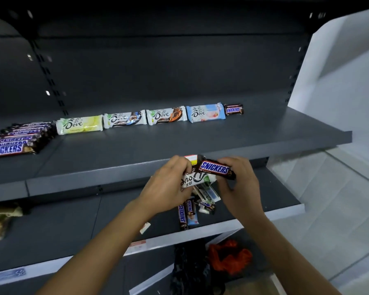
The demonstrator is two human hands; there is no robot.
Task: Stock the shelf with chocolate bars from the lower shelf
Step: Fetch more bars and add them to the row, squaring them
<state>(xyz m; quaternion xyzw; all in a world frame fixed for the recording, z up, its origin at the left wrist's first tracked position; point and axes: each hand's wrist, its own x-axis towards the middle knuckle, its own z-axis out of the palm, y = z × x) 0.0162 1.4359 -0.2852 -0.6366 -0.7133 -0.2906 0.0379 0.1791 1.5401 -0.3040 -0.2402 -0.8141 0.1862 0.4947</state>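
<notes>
A brown Snickers bar (216, 168) with a blue-and-white logo is pinched in the right hand (241, 185), held in front of the upper shelf (179, 143) edge. Touching it from below, a white Dove bar (197, 180), upside down, is clamped in the left hand (168, 188), perhaps with another wrapper behind. Loose bars (186, 213) lie on the lower shelf (62, 226) beneath.
</notes>
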